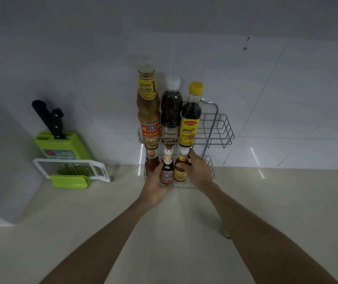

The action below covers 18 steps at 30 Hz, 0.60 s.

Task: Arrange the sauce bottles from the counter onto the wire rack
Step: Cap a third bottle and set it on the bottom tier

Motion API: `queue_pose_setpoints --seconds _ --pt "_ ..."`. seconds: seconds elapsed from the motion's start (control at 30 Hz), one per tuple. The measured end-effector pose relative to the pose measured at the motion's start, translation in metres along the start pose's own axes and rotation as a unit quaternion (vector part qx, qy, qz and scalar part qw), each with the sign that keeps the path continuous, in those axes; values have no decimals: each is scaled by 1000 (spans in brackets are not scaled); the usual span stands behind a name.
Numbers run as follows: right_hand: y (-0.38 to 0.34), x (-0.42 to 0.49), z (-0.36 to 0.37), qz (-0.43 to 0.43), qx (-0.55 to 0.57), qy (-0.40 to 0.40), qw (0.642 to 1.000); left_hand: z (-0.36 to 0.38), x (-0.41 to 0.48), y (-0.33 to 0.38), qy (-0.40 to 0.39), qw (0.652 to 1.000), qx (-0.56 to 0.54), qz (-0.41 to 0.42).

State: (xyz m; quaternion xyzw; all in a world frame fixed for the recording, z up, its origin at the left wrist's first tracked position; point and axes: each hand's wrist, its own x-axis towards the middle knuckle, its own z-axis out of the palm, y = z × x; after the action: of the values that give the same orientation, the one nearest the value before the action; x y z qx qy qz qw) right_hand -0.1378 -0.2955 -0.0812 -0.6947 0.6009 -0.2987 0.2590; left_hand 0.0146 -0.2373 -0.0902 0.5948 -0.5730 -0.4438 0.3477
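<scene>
A two-tier wire rack stands against the tiled wall. Its upper shelf holds three tall bottles: a brown sauce bottle, a dark bottle with a white cap and a dark bottle with a yellow cap. On the lower shelf are a red sauce bottle, a small dark bottle and a small orange-yellow bottle. My left hand grips the small dark bottle from below. My right hand holds the orange-yellow bottle, thumb across its front.
A green knife block with two black-handled knives stands at the left, with a white-framed grater leaning in front of it. The beige counter stretches forward to me. The rack's right half holds nothing.
</scene>
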Motion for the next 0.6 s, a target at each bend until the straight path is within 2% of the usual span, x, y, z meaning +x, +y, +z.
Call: queue_pose_setpoints --seconds 0.6 --pt "11 4 7 65 20 -79 995 -2 1 7 -14 998 -39 -50"
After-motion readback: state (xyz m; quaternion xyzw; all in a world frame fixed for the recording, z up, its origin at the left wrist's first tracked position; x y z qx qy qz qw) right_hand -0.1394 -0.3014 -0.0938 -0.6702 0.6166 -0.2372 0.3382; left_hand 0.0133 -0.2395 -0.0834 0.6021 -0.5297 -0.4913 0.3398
